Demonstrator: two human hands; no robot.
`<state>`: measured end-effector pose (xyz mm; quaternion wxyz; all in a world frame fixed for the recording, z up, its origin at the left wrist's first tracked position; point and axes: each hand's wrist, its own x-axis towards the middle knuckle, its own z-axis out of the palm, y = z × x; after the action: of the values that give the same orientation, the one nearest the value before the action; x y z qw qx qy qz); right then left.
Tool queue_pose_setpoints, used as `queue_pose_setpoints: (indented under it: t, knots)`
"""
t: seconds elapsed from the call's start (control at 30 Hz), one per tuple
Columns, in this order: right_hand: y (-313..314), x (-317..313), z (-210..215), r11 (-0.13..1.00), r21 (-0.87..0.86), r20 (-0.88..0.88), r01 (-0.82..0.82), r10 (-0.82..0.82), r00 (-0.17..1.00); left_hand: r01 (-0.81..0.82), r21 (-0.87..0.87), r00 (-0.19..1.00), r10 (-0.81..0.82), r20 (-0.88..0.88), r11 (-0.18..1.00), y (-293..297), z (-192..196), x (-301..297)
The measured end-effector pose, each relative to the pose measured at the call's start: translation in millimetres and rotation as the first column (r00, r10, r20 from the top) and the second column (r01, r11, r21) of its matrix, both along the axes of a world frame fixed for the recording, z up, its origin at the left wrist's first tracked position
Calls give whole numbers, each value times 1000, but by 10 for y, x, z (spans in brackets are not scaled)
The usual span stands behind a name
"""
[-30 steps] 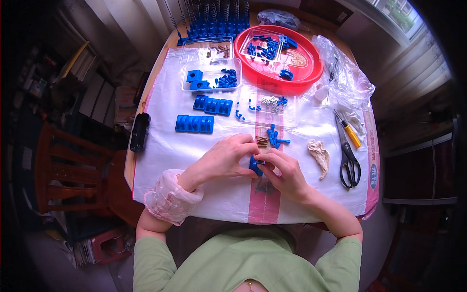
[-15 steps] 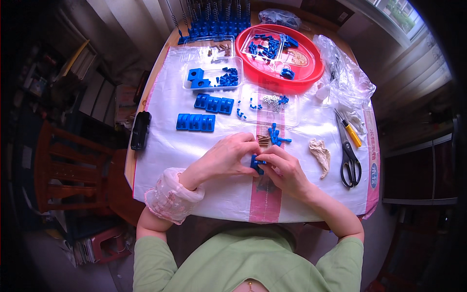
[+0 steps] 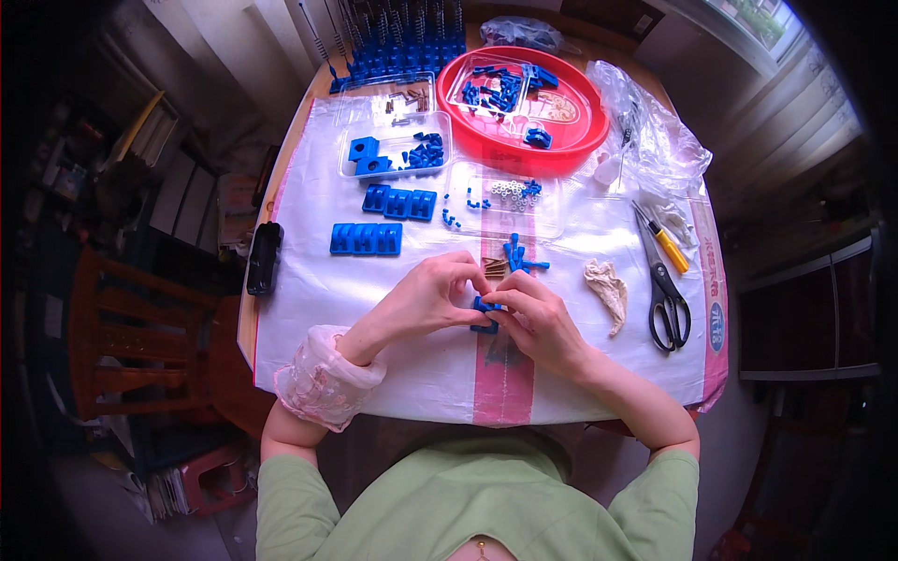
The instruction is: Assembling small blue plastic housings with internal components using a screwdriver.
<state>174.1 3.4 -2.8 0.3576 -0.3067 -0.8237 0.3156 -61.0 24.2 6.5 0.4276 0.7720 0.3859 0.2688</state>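
Note:
Both my hands meet over the middle of the table, close to its near side. A small blue plastic block point(image 3: 483, 327) sits between them, partly covered by fingers. My left hand point(image 3: 432, 294) is closed around its left side, thumb and index finger curved in. From the right, my right hand point(image 3: 535, 323) pinches a small blue plastic piece point(image 3: 484, 304) against the block's upper part; the exact contact is hidden. Just beyond my fingertips lie several brass-coloured pins point(image 3: 494, 268) and a little pile of blue plastic levers point(image 3: 517, 254).
Two rows of blue blocks point(image 3: 366, 238) lie left. Farther off stand clear trays point(image 3: 447, 150) of small parts and a red basin point(image 3: 599, 117). Scissors point(image 3: 668, 318), a yellow-handled tool point(image 3: 670, 251) and a crumpled cloth point(image 3: 608, 297) lie right; a black case point(image 3: 266, 258) rests at the left edge.
The whole view has shifted a little. My fingers have moved slightly over the block, and a small blue piece now shows between my fingertips above it.

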Motion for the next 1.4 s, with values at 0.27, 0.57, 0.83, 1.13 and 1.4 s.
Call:
queue_pose_setpoints:
  t: [0.27, 0.57, 0.83, 1.13, 1.4]
  knots:
    - [-8, 17, -30, 996, 86, -7, -2, 3, 1000, -45, -100, 999, 43, -18, 994, -41, 59, 37]
    - [-19, 12, -14, 996, 77, -20, -34, 36, 999, -11, -157, 997, 23, 71, 988, -16, -31, 10]
    - [-25, 0, 3, 996, 86, -4, -30, 31, 1000, 11, -157, 995, 6, 103, 988, -27, -34, 17]
    - [-22, 10, 32, 975, 217, 63, -56, 43, 997, 7, 112, 994, -19, 104, 994, -12, -69, 24]
    - [-15, 13, 9, 964, 258, 73, -69, 51, 996, 40, -102, 995, -30, 97, 994, -12, -25, 11]
